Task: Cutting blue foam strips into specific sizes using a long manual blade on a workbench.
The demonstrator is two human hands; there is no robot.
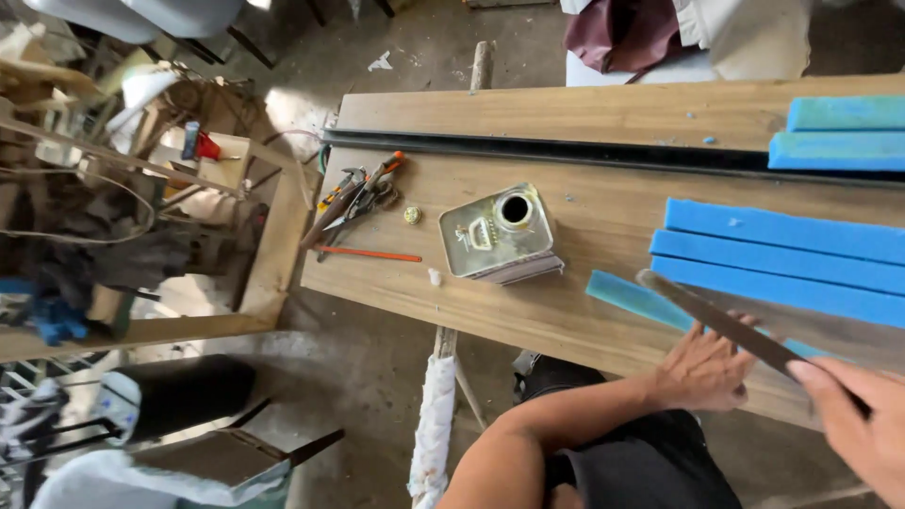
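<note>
A blue foam strip [630,298] is pinned flat at the bench [528,311] edge by the left hand [702,366], a long blade [726,325] is gripped in the right hand [863,424], several strips [782,250] lying already cut beside it.

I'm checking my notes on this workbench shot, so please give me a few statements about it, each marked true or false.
1. The right hand holds a long flat blade. True.
2. The left hand rests on a blue foam strip. True.
3. The metal can has its cap on. False: its round opening is uncovered.
4. All the foam is red. False: the foam strips are blue.
5. Pliers and other tools lie left of the can. True.
</note>
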